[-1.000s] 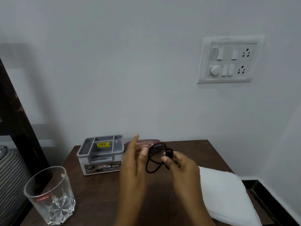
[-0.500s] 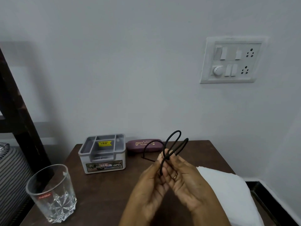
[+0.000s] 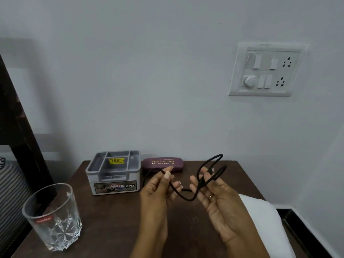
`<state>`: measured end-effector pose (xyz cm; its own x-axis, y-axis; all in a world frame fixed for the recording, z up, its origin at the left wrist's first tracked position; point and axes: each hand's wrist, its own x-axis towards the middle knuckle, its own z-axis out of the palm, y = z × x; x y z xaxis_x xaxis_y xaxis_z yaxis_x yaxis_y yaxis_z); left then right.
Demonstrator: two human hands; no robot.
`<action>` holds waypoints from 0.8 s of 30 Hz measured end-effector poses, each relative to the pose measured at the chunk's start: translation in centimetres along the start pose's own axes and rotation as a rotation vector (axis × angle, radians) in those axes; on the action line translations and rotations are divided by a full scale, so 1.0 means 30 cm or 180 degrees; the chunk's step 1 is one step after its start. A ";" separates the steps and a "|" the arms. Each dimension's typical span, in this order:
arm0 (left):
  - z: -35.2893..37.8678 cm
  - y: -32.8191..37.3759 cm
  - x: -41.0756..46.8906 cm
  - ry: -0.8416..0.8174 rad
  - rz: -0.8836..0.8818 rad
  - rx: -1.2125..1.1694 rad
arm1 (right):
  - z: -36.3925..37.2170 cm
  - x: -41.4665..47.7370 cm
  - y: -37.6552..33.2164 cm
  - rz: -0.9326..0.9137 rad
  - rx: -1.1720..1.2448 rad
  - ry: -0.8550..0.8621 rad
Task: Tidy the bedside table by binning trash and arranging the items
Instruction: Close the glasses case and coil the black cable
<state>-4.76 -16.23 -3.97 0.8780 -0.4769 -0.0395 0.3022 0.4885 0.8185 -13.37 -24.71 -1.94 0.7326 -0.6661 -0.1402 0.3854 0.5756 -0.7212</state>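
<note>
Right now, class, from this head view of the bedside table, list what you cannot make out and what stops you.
1. Head view: the ends of the black cable, hidden among the fingers of the left hand and right hand gripping it.
2. Head view: the white cloth, cut off by the bottom edge and the right forearm.
3. Head view: the grey organiser, its front label picture too blurred.

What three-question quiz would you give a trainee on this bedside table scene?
1. True or false: the left hand and the right hand both hold the cable.
2. The cable's loops stick up from: A the left hand; B the right hand; C neither.
3. Fill in: the case lies beside the ____ at the back of the table.
Key: 1 true; 2 B; 3 organiser.
</note>
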 end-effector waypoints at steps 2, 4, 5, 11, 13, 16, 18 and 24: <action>-0.005 -0.001 -0.001 0.0020 -0.0048 -0.0081 | -0.001 0.009 0.007 -0.0132 0.0232 0.0183; -0.009 0.009 0.000 -0.0014 -0.0125 -0.0295 | 0.000 0.010 0.002 -0.0182 0.0504 0.0259; -0.010 0.015 0.002 -0.0032 -0.0140 -0.0418 | 0.002 0.008 -0.004 -0.0181 0.0580 0.0240; -0.002 0.006 -0.003 -0.0181 -0.0034 -0.0053 | -0.001 0.031 0.010 -0.0314 -0.0861 -0.0056; 0.005 0.002 0.000 -0.0237 -0.0041 -0.0065 | -0.017 0.019 0.023 -0.0658 -0.1637 -0.0289; 0.008 -0.002 0.010 -0.0165 -0.0154 -0.0299 | -0.025 0.003 0.033 -0.0979 -0.2495 -0.0538; -0.002 -0.011 0.014 -0.0147 -0.0210 0.0022 | -0.026 0.003 0.037 -0.1291 -0.3059 -0.0579; -0.026 0.026 -0.004 -0.0575 -0.0553 0.1641 | -0.028 0.013 0.045 -0.1835 -0.3946 -0.0367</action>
<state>-4.34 -15.22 -3.77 0.7406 -0.6579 -0.1369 0.1766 -0.0060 0.9843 -13.03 -24.59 -3.54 0.7066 -0.5863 0.3962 -0.0564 -0.6048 -0.7944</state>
